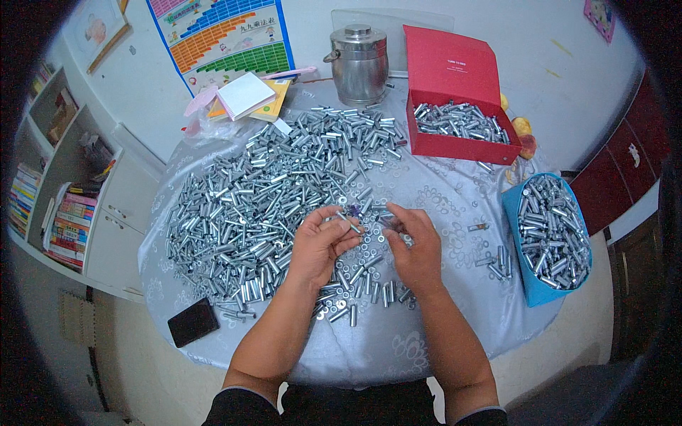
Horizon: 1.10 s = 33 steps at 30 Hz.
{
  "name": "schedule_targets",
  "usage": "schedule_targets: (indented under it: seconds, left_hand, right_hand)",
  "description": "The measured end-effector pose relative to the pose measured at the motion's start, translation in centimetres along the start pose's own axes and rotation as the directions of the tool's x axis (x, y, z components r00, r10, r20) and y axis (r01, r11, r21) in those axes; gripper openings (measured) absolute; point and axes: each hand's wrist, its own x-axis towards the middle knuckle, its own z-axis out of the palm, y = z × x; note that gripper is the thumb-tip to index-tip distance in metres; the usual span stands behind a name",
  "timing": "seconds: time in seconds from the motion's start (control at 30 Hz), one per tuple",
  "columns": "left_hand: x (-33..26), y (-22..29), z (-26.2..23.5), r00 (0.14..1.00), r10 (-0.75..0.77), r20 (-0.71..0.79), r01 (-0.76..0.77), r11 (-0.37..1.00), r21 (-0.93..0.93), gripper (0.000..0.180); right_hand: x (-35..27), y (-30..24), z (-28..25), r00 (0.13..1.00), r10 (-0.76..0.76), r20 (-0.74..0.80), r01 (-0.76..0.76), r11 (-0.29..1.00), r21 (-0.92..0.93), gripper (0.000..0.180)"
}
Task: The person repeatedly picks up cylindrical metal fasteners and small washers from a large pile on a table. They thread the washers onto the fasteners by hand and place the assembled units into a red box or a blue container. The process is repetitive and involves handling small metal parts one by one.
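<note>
My left hand (pixel 321 238) is closed in a pinch on a slim metal bolt (pixel 349 222), held over the near right side of a big heap of metal parts. To its right, a short gap away, my right hand (pixel 414 245) has thumb and fingers curved and apart; nothing shows between them. Under and around both hands lie loose washers (pixel 344 277) and short silvery sleeves (pixel 353 315). The heap of shiny bolts and tubes (pixel 241 213) spreads over the left and middle of the round table (pixel 455 319).
A red box (pixel 462 147) with its lid up and a blue fabric bin (pixel 529 273), both full of metal parts, stand right. At the back are a steel pot (pixel 360 67) and notebooks (pixel 245 95). A black phone (pixel 193 323) lies near the left edge.
</note>
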Motion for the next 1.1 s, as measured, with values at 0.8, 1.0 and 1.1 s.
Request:
schedule_targets:
  seconds: [0.8, 1.0, 1.1]
  left_hand:
    - [-1.5, 0.0, 1.4, 0.999, 0.035, -0.040, -0.035, 0.999, 0.011, 0.021]
    - [-1.5, -0.5, 1.5, 0.998, 0.040, -0.049, -0.040, 0.999, -0.002, 0.018]
    - [-1.4, -0.7, 1.6, 0.998, 0.046, -0.046, -0.046, 0.999, 0.004, 0.016]
  right_hand:
    - [-0.1, 0.7, 0.3, 0.875, 0.367, 0.315, -0.456, 0.409, 0.790, 0.024]
    - [-0.3, 1.0, 0.8, 0.915, 0.314, 0.252, -0.398, 0.607, 0.688, 0.018]
    - [-0.5, 1.0, 1.2, 0.932, 0.277, 0.232, -0.357, 0.605, 0.712, 0.018]
